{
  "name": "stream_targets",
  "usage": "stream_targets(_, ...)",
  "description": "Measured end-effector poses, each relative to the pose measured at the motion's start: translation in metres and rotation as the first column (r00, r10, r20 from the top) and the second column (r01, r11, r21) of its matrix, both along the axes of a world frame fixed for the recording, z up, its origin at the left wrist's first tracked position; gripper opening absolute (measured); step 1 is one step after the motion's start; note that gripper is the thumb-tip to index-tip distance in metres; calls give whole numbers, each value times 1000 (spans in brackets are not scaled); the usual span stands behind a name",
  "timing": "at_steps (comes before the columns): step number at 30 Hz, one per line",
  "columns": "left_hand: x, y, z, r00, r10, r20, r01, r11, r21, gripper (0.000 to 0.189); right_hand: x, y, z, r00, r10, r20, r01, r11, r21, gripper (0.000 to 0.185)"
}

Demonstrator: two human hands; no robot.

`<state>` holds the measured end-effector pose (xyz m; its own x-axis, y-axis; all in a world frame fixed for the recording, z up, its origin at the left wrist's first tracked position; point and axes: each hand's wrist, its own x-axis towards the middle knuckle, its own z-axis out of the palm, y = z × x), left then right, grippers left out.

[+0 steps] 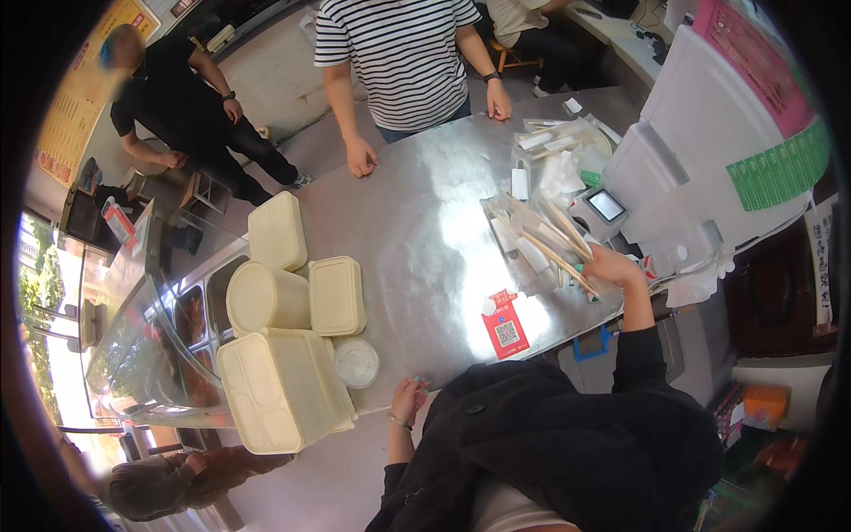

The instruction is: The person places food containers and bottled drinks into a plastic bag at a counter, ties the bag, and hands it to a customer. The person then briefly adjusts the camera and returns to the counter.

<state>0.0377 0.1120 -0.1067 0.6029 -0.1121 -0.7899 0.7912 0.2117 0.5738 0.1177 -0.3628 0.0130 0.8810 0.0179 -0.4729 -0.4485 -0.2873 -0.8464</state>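
Note:
My right hand (610, 267) is at the right of the steel counter (405, 233), its fingers closed around the ends of wrapped chopsticks (548, 249). More chopstick packets in clear film, with white paper pieces inside, lie heaped around them. My left hand (407, 400) rests at the counter's near edge with loosely bent fingers and nothing visible in it. To its left stand a tall stack of cream compartment trays (266, 392) and a round clear lid or tub (356, 362). Behind these are stacks of cream rectangular lids (336, 296) and round ones (256, 299).
A red card with a printed code (506, 330) lies near the front edge. A small device with a screen (604, 205) and a large white appliance (718, 133) border the right. A person in a striped shirt (399, 60) touches the far edge. Curved glass (156, 359) covers food pans at left.

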Motion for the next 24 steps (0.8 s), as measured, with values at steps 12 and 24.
stream_targets(12, -19, -25, 9, 999, 31, 6, -32, 994, 102, 12, 205, 31, -154, 977, 98, -191, -214, 496, -842, 54)
stream_targets(24, -78, -28, -13, 982, 185, 34, -188, 961, 202, 23, 269, -40, -241, 784, 616, -69, -144, 73, -987, 47)
